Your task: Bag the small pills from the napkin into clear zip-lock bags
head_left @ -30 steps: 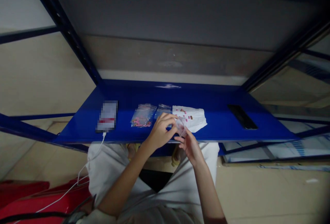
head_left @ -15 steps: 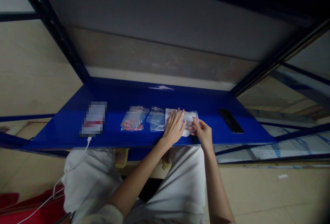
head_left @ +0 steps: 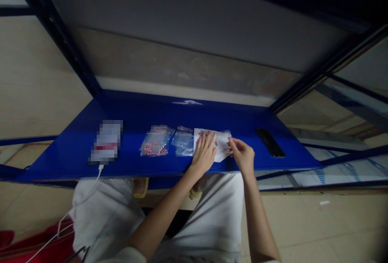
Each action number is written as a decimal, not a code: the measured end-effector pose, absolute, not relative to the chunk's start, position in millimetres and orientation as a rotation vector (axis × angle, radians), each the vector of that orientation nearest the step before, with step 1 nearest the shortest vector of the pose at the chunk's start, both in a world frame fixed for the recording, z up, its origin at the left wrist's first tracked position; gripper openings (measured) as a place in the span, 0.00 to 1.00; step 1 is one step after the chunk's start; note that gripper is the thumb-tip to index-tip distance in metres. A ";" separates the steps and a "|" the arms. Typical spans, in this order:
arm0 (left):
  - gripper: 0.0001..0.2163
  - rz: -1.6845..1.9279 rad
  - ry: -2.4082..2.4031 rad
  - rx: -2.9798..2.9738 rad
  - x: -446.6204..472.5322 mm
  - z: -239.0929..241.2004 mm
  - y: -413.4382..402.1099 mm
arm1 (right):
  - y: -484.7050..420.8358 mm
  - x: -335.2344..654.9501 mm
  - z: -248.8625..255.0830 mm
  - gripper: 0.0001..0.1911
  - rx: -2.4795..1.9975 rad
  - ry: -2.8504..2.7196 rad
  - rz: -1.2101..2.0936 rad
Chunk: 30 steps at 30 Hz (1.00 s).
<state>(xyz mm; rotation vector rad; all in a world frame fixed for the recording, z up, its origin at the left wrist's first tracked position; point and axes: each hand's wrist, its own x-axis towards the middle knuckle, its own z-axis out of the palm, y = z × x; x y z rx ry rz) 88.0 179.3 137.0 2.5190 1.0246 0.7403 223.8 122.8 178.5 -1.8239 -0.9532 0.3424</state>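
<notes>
A white sheet of paper (head_left: 223, 139) with small pink marks or bits near its left side lies on the blue shelf. My left hand (head_left: 204, 152) rests flat on it, fingers spread, hiding part of it. At the sheet's right edge my right hand (head_left: 242, 154) is closed in a pinch, thumb and fingers together on that edge; a thin clear film seems to show there too. Just left of my left hand are clear zip bags (head_left: 183, 142) that look flat. Farther left lies a zip bag with pink and orange beads (head_left: 155, 146) gathered at its bottom.
The blue shelf (head_left: 136, 105) has upright posts at both sides and a panel behind. A blurred-out phone (head_left: 106, 142) with a white cable (head_left: 99, 173) lies at the left. A dark phone (head_left: 269, 142) lies at the right.
My right hand has shifted slightly right along the paper's edge, with its fingers closer together. My left hand stays flat on the paper. The view has shifted a little.
</notes>
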 end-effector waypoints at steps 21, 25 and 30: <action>0.26 0.825 1.042 2.496 85.3 137.6 176.8 | 118.3 216.0 200.4 0.22 -1.929 -1.072 0.013; 0.27 0.844 1.049 2.448 84.8 138.4 176.0 | 119.4 216.4 203.2 0.21 -1.929 -1.147 -0.126; 0.28 0.885 1.071 2.412 83.8 142.6 174.6 | 118.9 213.5 209.0 0.21 -1.899 -1.275 -0.210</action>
